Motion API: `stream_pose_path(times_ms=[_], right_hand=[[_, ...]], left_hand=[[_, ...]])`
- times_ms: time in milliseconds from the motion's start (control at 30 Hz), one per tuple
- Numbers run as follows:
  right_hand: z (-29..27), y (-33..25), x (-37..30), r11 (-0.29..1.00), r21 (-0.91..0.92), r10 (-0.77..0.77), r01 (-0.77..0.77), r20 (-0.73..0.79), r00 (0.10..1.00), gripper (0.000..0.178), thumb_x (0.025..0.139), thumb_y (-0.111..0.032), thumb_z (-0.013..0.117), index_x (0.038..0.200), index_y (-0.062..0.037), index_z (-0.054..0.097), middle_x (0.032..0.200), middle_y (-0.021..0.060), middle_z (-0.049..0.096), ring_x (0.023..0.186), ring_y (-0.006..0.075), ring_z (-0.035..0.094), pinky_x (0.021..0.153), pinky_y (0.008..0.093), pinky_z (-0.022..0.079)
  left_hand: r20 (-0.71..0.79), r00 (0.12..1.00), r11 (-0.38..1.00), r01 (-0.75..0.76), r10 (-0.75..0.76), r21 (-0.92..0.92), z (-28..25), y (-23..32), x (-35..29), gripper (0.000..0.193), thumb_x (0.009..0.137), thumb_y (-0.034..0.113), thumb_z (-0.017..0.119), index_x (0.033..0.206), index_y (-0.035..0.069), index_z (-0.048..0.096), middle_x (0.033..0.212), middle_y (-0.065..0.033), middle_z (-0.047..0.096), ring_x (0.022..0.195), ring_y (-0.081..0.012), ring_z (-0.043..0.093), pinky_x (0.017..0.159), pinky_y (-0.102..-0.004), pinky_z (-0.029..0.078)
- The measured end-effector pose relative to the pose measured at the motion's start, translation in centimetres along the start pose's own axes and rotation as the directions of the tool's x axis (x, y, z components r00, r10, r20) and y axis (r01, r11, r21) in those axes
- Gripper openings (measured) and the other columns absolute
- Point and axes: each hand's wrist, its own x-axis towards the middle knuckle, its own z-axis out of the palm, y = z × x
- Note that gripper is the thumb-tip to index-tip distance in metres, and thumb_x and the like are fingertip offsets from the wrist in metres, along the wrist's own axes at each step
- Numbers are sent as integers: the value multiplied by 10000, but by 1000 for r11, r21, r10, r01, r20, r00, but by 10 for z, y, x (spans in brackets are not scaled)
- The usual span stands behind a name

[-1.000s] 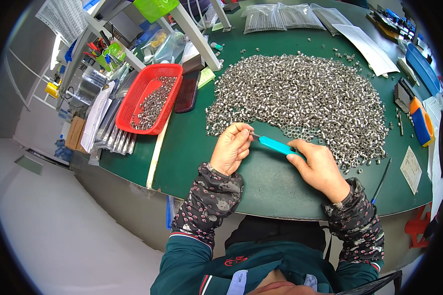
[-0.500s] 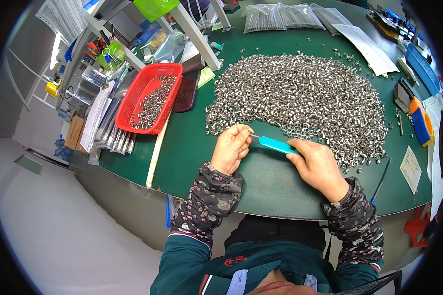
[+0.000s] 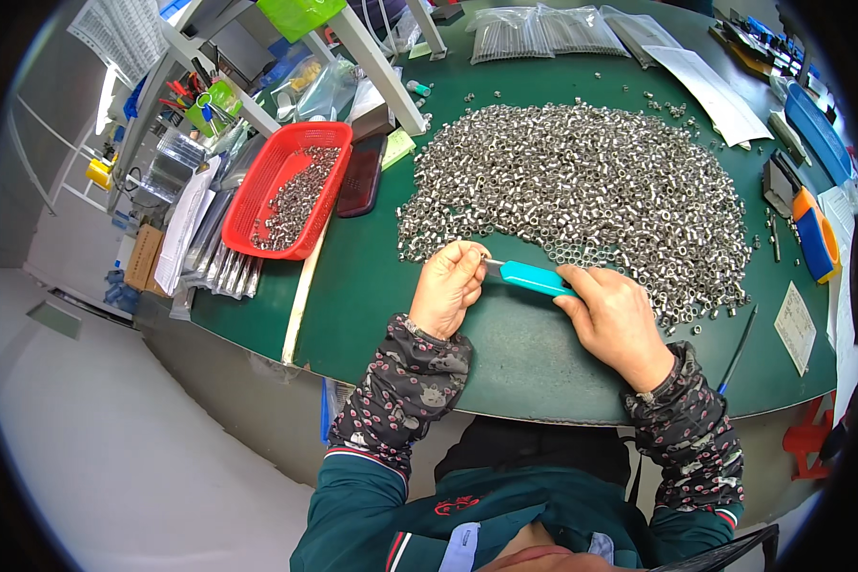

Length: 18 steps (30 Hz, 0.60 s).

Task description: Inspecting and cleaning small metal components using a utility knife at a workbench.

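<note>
Over the near side of the green table, my right hand (image 3: 612,319) is closed around the teal handle of a knife (image 3: 536,278). Its short metal blade points left and meets the fingertips of my left hand (image 3: 448,286). Those fingers are pinched on a small metal ring (image 3: 484,257), mostly hidden between thumb and forefinger. Just beyond both hands spreads a wide heap of small silvery metal rings (image 3: 582,181), with a thin layer of them along its near edge.
A red plastic basket (image 3: 241,214) with more small metal parts stands at the left, beside a dark phone (image 3: 360,179). Bagged parts (image 3: 548,36) lie at the back. On the right are an orange-and-blue tape dispenser (image 3: 818,238), a pen (image 3: 738,351) and a paper tag (image 3: 795,329).
The knife has turned slightly in my right hand, its blade still at the left fingertips. Both hands stay nearly in place.
</note>
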Motion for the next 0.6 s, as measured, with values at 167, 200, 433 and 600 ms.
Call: stream_pose_path(times_ms=[167,200,433,600], right_hand=[[2,1,0,999,-34,-42,41,-38,998,232,725,-162,629,927,-74,553,645,86,520,617,257,553,552,370,447],[2,1,0,998,-45,-53,51,-42,998,236,721,-160,630,926,-74,552,641,82,515,615,252,549,552,366,444],[2,2,0,990,-89,-113,105,-80,990,262,698,-150,646,928,-69,550,631,66,499,606,231,529,552,349,429],[1,1,0,988,-105,-123,115,-78,989,272,692,-147,649,933,-68,548,630,63,495,606,228,526,553,345,425]], left_hand=[[-11,1000,999,3,-2,37,0,0,0,147,889,187,497,845,51,534,644,27,462,448,-7,308,378,-138,230],[-11,1000,999,4,-4,43,0,0,0,146,889,185,496,844,52,535,644,26,462,445,-7,305,376,-140,229],[9,1000,996,2,-3,85,0,1,0,157,897,191,482,836,55,529,635,27,446,439,-8,296,372,-146,223],[-9,1000,995,19,-19,99,-1,0,0,178,903,220,470,846,57,516,628,24,438,436,-9,279,375,-147,213]])
